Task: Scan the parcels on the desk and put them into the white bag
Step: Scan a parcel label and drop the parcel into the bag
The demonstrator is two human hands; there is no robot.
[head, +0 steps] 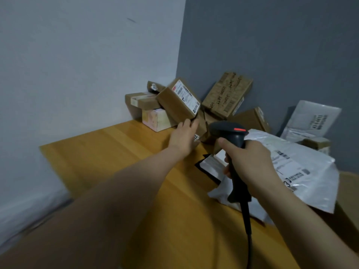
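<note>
cardboard parcel (177, 101) with a white shipping label on its upper face sits tilted at the far end of a wooden desk (116, 152), leaning on other boxes in the corner where a pale wall meets a grey wall. left hand (183, 135) reaches out and grips the parcel's lower edge, fingers curled around it. right hand (250, 162) is closed around the handle of a black barcode scanner (233, 136), its head pointing toward the parcel and a red strip showing on top; a cable (247, 230) trails down from the handle. behind the parcel lie more brown boxes (226, 96) and a pink box (155, 119). white plastic mailers (303, 171) with printed labels lie on the desk's right side, under and beyond the scanner hand.
</note>
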